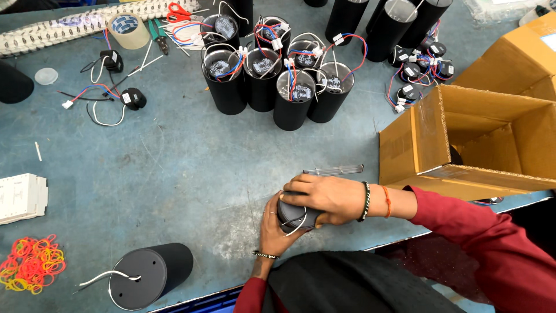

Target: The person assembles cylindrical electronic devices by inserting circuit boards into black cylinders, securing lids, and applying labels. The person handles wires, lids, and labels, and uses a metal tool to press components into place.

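A black cylinder housing (295, 215) sits at the near edge of the surface (191, 168), just in front of the person. The left hand (278, 229) cups its near side, grip clamped on the body, while the right hand (327, 197) lies flat over the top, grip closed on it; a white wire (298, 227) loops out beneath. This looks like the step of pressing or seating the top of the housing, and the next move likely calls for steady downward pressure without pinching the wire. Just beyond lies a clear strip (334, 170). To the right stands an open cardboard box (428, 133). A finished cylinder (152, 273) lies near left, coloured rubber bands (32, 264) beside it, open wired cylinders (272, 81) clustered far
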